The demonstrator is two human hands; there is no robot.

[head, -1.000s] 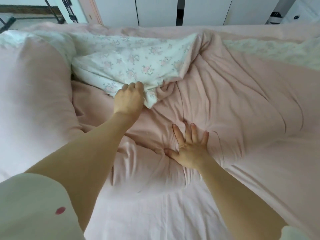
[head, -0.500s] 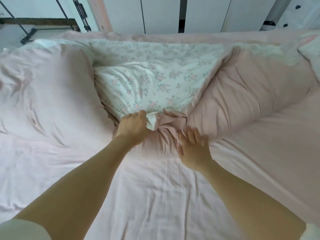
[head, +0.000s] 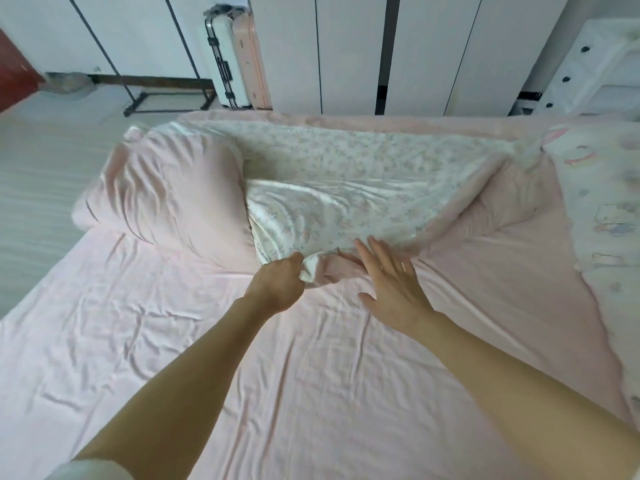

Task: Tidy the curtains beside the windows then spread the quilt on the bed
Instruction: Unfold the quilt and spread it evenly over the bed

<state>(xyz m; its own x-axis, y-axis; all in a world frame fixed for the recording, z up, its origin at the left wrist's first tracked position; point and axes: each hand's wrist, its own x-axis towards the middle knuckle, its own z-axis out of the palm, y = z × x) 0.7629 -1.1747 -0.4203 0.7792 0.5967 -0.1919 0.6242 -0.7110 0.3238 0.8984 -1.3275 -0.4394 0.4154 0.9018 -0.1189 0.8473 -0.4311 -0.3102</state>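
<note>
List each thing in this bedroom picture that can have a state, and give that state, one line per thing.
quilt: bunched at the far side, not spread
left hand: closed on a quilt corner
right hand: open, fingers spread, at the quilt's edge
bed sheet: uncovered, wrinkled
wardrobe doors: shut
suitcase: upright, closed

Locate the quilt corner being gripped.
Head view, centre: floral white quilt corner bunched in the left hand, just left of the open right hand, on the pink bedsheet.
</note>
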